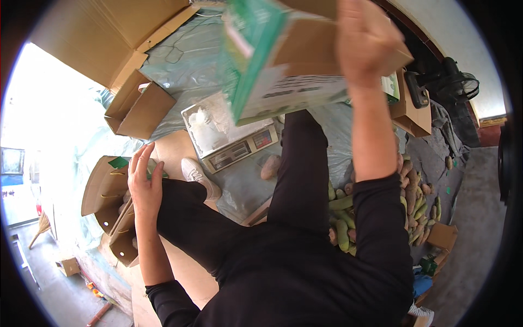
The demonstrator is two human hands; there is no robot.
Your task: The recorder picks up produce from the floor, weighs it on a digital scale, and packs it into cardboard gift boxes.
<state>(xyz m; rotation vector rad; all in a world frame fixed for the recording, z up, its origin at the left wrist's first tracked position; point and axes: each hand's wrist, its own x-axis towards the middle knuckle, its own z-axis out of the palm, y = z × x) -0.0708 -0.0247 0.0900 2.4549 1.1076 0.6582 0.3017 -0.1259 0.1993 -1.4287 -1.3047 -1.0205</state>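
Note:
My right hand (364, 39) is raised high and grips a green and white cardboard box (283, 60), held tilted above my right leg. My left hand (145, 180) hangs over my left knee with its fingers apart, holding nothing, close to a stack of folded brown cartons (111, 210) at the left. I sit with my legs stretched out in black trousers, and a white shoe (197, 173) shows beside the scale.
A weighing scale (229, 136) with a plastic-covered pan stands ahead of my feet on a pale tarpaulin. Open brown cartons (139, 106) lie at the upper left. A heap of green and brown fruit (417, 201) lies at the right. A black fan (455, 82) stands at the far right.

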